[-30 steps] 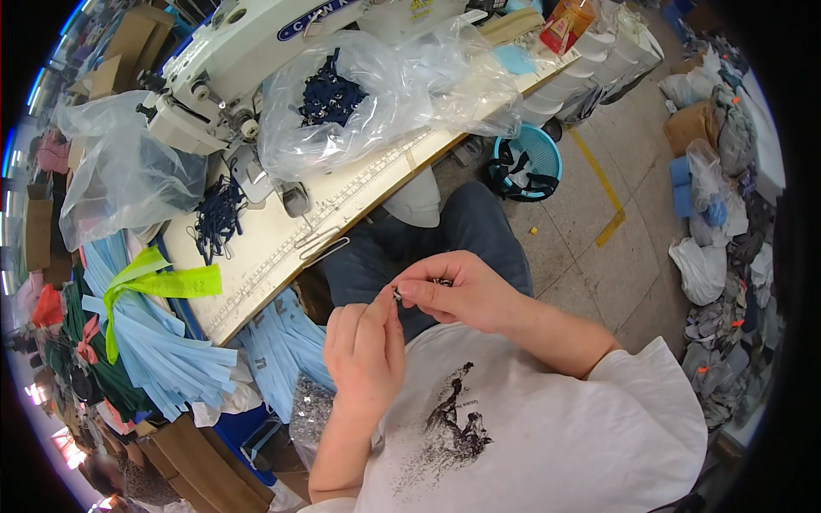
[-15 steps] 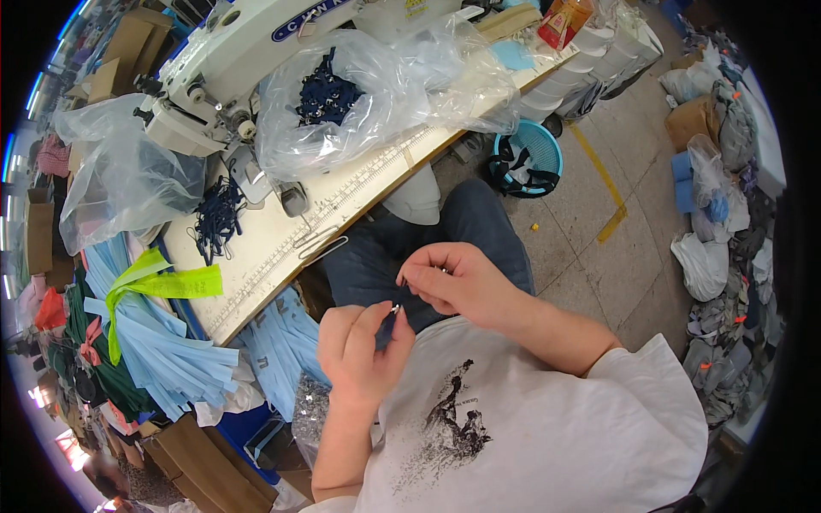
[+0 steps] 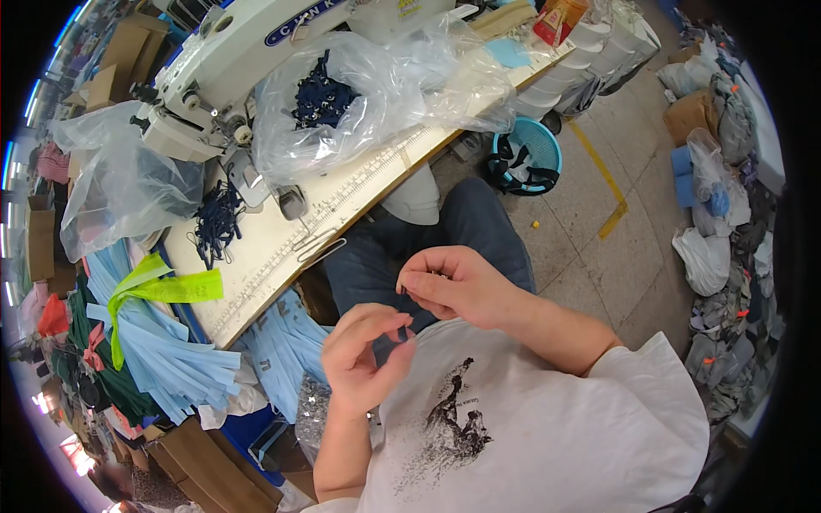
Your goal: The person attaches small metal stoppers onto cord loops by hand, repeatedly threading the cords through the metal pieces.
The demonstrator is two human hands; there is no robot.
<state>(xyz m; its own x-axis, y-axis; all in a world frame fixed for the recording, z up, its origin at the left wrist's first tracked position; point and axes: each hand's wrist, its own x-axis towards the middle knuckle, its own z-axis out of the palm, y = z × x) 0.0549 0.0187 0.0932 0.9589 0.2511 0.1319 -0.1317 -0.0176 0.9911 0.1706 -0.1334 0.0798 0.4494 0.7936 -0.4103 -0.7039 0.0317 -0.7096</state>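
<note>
My left hand (image 3: 363, 355) is held above my lap, its thumb and forefinger curled close together around something small and dark that is too tiny to name. Just above and to its right, my right hand (image 3: 457, 282) is closed in a pinch. A small glint of metal shows among the right fingers, but most of what they hold is hidden. The two hands are near each other without touching. On the table, a clear plastic bag (image 3: 376, 128) holds a heap of navy pieces (image 3: 325, 98) with metal bits. A pile of navy loops (image 3: 218, 221) lies beside the sewing machine (image 3: 192, 103).
Light blue strips (image 3: 162, 333) and a bright yellow-green strip (image 3: 197, 285) hang at the table's left end. A turquoise basket (image 3: 556, 150) stands on the floor beyond my knees. Bags and grey cloth (image 3: 723, 333) are heaped at the right. The table edge (image 3: 342, 229) runs before my lap.
The shiny metal bit at my left fingertips no longer shows, and those fingers have shifted slightly right. My right hand has barely moved. The view has tilted a little.
</note>
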